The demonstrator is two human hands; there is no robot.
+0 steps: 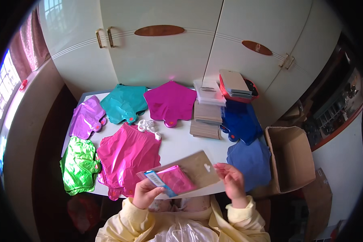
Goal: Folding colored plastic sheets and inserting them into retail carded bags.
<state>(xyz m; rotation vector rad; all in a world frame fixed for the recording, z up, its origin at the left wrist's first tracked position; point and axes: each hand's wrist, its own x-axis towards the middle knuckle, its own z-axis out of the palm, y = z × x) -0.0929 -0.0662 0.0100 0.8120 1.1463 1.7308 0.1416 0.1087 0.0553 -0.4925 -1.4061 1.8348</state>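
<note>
My left hand (pixel 146 193) grips the lower left end of a clear packet (pixel 177 177) with a brown card backing; a folded pink foil balloon sits inside it. My right hand (pixel 233 181) touches the packet's right edge, fingers partly spread. Both hands are at the near edge of the white table (pixel 177 145). Just left of the packet lies a stack of pink foil balloons (pixel 125 157).
Flat foil balloons lie in stacks on the table: green (pixel 80 165), purple (pixel 86 117), teal (pixel 124 103), magenta (pixel 171 101), dark blue (pixel 241 121), lighter blue (pixel 251 161). Brown cards (pixel 207 119) and clear bags (pixel 209 92) are piled mid-back. An open cardboard box (pixel 290 157) stands at right. White cupboard doors behind.
</note>
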